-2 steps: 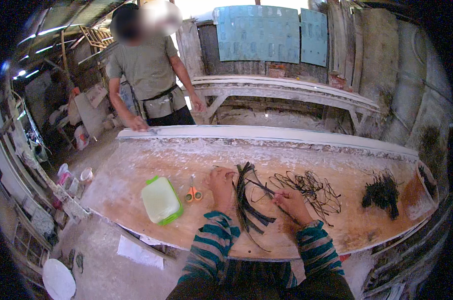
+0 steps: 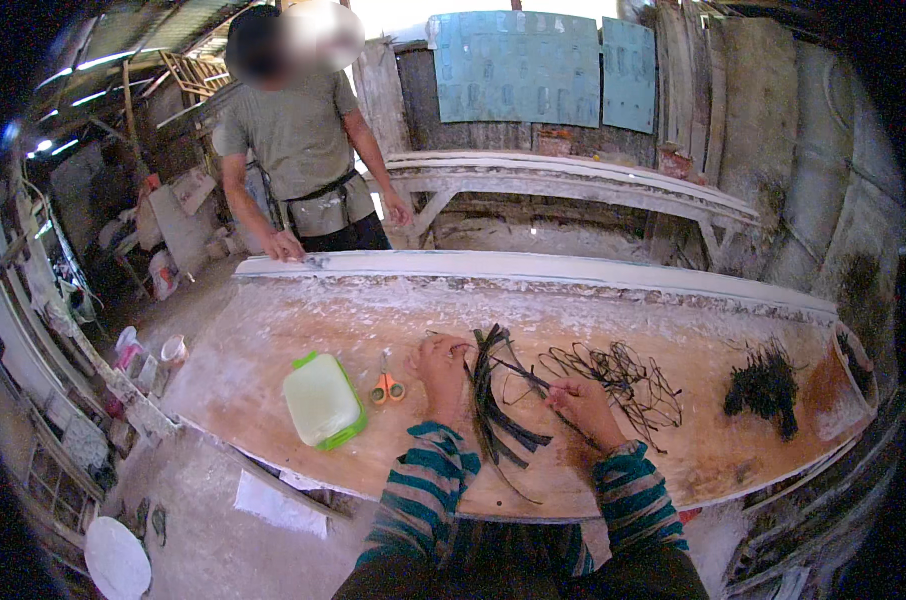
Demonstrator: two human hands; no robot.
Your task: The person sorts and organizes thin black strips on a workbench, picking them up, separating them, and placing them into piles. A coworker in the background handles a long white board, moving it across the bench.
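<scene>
We pinch a thin black strip [image 2: 521, 372] in our right hand [image 2: 581, 407]; our left hand [image 2: 440, 372] curls beside a bundle of flat black strips [image 2: 485, 388] on the brown wooden table [image 2: 393, 462], its hold unclear; leftward lie orange-handled metal scissors [image 2: 385, 383] and a square, green-rimmed container [image 2: 323, 400]; rightward, tangled black cord [image 2: 618, 374].

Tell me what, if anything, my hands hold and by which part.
Your right hand pinches a thin black strip partway along its length. Whether your left hand, beside the bunched strips, holds anything cannot be told.
</scene>
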